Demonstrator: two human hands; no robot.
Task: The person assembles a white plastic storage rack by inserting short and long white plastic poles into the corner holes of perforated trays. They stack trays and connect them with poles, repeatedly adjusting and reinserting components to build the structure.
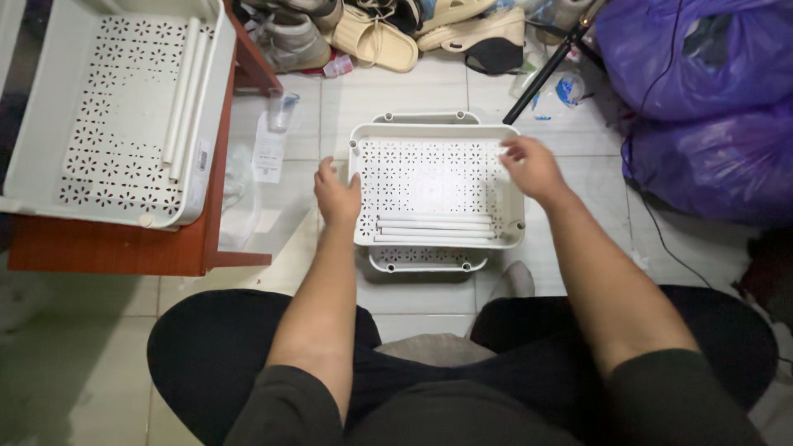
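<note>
Both-handed, left hand [337, 196] and right hand [533, 168] grip white tray [429, 177]; sandals [376, 40], purple bags [702, 99] nearby.

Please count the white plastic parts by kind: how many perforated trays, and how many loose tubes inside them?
White perforated trays: 3 (one on the wooden table, one between the hands, one beneath it)
White tubes: 6 (3 in the table tray, 3 in the floor tray)
Total: 9

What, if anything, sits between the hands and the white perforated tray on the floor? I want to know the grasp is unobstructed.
Nothing visible does. The left hand already rests on the left rim of the white perforated plastic tray, and the right hand on its far right corner. The white plastic tubes lie inside, apart from both hands.
</note>
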